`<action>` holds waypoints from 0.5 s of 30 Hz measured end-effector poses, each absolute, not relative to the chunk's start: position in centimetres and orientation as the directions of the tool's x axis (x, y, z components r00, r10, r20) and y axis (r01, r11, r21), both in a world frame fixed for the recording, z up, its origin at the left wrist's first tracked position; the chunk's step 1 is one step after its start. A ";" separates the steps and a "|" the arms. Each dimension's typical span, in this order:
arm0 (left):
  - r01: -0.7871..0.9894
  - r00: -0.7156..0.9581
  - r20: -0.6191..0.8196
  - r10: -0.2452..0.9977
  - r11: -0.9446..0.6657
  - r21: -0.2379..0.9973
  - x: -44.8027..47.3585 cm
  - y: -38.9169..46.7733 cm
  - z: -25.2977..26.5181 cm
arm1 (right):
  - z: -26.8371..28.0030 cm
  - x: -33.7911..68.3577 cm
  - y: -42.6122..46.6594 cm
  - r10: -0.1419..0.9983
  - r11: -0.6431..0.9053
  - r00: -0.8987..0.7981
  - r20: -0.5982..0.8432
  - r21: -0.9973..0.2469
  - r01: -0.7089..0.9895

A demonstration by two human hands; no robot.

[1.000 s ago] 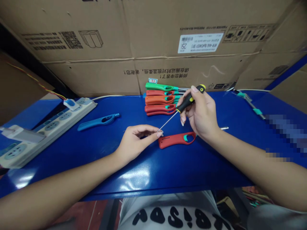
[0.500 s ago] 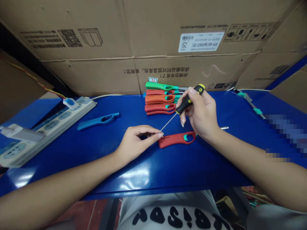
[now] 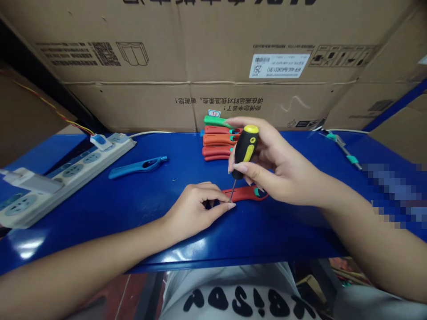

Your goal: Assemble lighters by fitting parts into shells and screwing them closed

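My right hand (image 3: 280, 173) grips the black and yellow handle of a screwdriver (image 3: 246, 153), held nearly upright with its thin shaft pointing down. At the shaft's lower end, the thumb and forefinger of my left hand (image 3: 191, 206) are pinched together. Whatever they hold at the tip is too small to make out. Right beside these fingertips lies a red gas lighter (image 3: 245, 194) with a green trigger, flat on the blue table; my right hand hides its far end. Behind my right hand, several green, red and orange lighters (image 3: 217, 140) lie in a row, partly covered.
A blue lighter shell (image 3: 138, 167) lies on the blue table (image 3: 143, 191) at left, with a tiny metal piece nearby. Further left stands a white power strip (image 3: 80, 173) with plugs. Metal tube parts (image 3: 343, 149) lie at right. A cardboard wall (image 3: 150, 106) closes the back.
The screwdriver has swung from slanted to nearly upright as my right hand moved left and turned. My left fingertips have shifted slightly right and down, still pinched at its tip.
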State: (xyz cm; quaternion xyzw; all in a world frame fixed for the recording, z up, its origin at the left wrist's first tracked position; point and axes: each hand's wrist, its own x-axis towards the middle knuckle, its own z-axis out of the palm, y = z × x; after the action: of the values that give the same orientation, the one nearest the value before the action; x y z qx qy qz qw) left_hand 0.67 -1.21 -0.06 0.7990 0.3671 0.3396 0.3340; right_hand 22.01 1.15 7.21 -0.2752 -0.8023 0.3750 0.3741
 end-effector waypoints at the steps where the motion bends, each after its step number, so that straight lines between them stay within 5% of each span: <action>1: 0.359 0.515 0.315 0.797 -0.534 0.765 0.7 -1.3 0.1 | 7.0 21.8 1.0 0.707 0.622 -0.541 0.455 -0.764 0.170; 7: 0.341 0.593 0.359 0.721 -0.628 0.699 0.7 -2.0 0.6 | 5.2 20.6 1.4 0.684 0.716 -0.403 0.608 -0.664 0.214; 15: 0.266 0.498 0.196 0.845 -0.364 0.893 1.0 -1.8 0.6 | 5.4 21.5 1.1 0.715 0.622 -0.427 0.554 -0.783 0.027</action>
State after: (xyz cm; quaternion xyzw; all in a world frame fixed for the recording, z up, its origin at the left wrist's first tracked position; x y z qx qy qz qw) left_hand 1.01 -1.75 0.61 0.7529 0.3687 0.3391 0.4268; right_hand 21.53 1.07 5.37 -0.2427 -0.7638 0.3607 0.4771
